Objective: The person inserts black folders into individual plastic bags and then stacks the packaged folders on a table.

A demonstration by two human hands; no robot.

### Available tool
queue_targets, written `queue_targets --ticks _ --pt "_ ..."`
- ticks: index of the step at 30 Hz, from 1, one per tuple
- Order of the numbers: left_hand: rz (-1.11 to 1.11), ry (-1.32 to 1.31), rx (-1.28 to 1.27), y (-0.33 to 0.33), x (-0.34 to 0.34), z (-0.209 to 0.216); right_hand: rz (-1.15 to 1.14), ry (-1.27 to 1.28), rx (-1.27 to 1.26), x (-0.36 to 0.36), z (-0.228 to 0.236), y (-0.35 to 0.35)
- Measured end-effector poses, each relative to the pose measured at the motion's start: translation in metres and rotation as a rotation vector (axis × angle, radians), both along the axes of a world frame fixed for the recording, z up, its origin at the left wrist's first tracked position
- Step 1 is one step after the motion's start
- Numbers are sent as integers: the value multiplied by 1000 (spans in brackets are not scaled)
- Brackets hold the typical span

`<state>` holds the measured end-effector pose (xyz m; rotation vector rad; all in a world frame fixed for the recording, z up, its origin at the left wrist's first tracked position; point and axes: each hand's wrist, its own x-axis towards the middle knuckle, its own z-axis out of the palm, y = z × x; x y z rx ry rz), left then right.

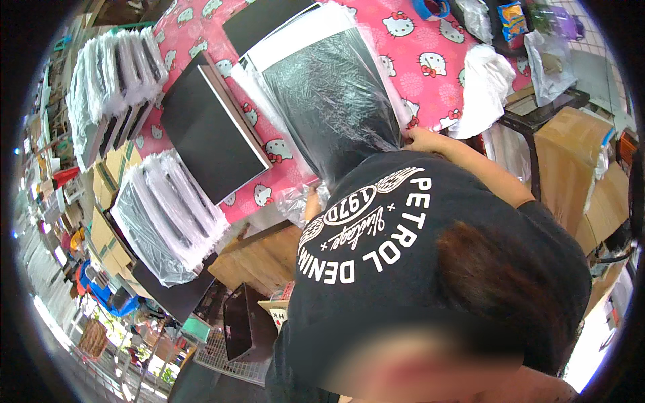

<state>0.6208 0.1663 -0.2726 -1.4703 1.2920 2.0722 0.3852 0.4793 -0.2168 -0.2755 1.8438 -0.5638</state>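
Note:
A clear plastic bag (pixel 332 94) with a black flat panel inside lies before me on top of a pile of white and clear plastic bags. At its near right corner, my right hand (pixel 418 140) is closed on the bag's edge. My left hand (pixel 312 203) is closed on the crumpled plastic at the near left corner, its fingers partly hidden. To the left lies a stack of black panels (pixel 208 127) with pale edges. Another black panel (pixel 259 23) shows beyond the pile.
Bundles of plastic-wrapped panels (pixel 117 77) stand at the left, and another wrapped bundle (pixel 168 215) lies nearer. A pink patterned tablecloth (pixel 430 37) covers the table. Cardboard boxes (pixel 568 158) stand to the right. White plastic (pixel 484 84) and a tape roll (pixel 430 8) lie at the far right.

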Motion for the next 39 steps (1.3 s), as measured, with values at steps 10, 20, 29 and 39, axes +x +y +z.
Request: queue_targets --ticks 10,20,29,39 --pt "271 301 -359 -7 13 48 241 316 -272 -4 18 -64" --pt "359 448 -664 -142 -4 106 337 188 -513 37 -1 -182" --pt "550 144 -586 -193 22 80 68 -128 -511 17 -2 -264" --pt "553 250 -782 -139 -17 139 -3 634 -670 28 26 -255"
